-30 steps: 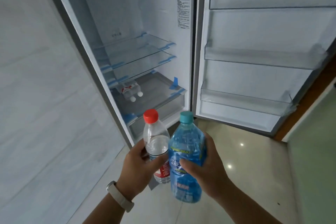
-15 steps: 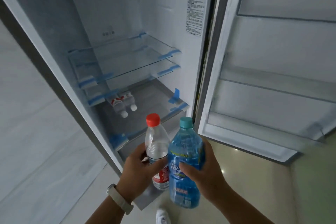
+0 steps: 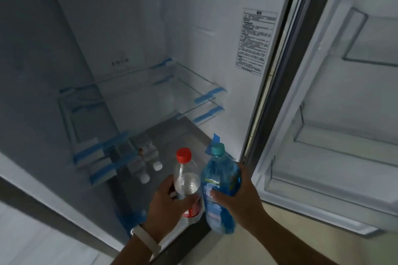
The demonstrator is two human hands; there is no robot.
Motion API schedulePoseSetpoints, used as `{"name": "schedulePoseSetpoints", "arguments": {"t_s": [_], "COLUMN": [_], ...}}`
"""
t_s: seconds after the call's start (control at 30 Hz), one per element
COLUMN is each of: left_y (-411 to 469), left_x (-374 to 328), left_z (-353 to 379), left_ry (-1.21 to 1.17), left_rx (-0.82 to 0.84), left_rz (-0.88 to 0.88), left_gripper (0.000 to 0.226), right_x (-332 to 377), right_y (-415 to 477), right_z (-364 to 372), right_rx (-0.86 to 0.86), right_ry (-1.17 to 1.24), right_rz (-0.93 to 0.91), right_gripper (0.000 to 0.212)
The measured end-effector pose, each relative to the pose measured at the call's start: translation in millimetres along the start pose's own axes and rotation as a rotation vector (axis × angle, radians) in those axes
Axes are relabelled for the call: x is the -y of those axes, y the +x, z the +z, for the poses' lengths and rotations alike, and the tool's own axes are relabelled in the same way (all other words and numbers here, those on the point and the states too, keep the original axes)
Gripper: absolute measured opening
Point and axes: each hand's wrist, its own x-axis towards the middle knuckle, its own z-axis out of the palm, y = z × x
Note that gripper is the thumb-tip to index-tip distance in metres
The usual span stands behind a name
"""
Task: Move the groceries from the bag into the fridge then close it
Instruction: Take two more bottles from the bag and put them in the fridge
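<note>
**Both bottles brought up to the open fridge**

Since the earlier frames, both hands and their bottles have closed in on the fridge opening. The interior now fills most of the view, and the lower shelf lies just beyond the bottle caps.

1. Task items. The clear bottle (image 3: 186,180) has a red cap. The blue bottle (image 3: 219,180) has a teal cap. They are held side by side and look to be touching. The clear bottle is close to upright; the blue one leans slightly. Both are at the front edge of the compartment and rest on no shelf.
2. Hands. The left hand (image 3: 165,206) is wrapped round the middle of the clear bottle. The right hand (image 3: 239,200) is wrapped round the body of the blue bottle. Neither hand is free.
3. Fridge (image 3: 129,17). The door (image 3: 323,114) stands wide open to the right, and its door bins (image 3: 344,135) show nothing in them. Two small bottles (image 3: 150,153) with white caps already lie on the lower shelf (image 3: 183,135), to the left. The glass shelves (image 3: 189,84) above show nothing on them.
4. Not in view: the grocery bag.

Assessment: loading is under way. The approach looks nearly done, and placement comes next. Free space on the lower shelf lies to the right of the lying bottles, straight ahead of the hands. The door can be closed only once a hand is freed.
</note>
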Motion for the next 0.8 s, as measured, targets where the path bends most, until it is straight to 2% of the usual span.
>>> {"name": "schedulePoseSetpoints", "arguments": {"t_s": [0.17,0.27,0.33,0.47,0.6,0.8], "left_y": [29,45,55,74,87,100], "left_x": [17,20,19,21,20,21], "left_z": [-3,-2,-1,1,7,20], "left_ry": [0.039,0.047,0.062,0.072,0.083,0.060], "left_rx": [-0.062,-0.092,-0.101,-0.127,-0.176,-0.202], "left_rz": [-0.040,-0.059,-0.068,-0.122,-0.168,-0.216], "left_gripper": [0.054,0.065,0.059,0.054,0.048,0.046], "right_x": [-2,-8,-10,-10,-15,-27], "right_y": [48,77,94,126,152,168], "right_z": [8,11,13,17,20,21], "right_rx": [-0.028,-0.014,0.003,0.078,0.094,0.139], "right_ry": [0.007,0.034,0.044,0.066,0.018,0.007], "right_rz": [-0.037,-0.031,-0.043,-0.063,-0.085,-0.125], "right_gripper": [0.079,0.073,0.075,0.103,0.088,0.087]}}
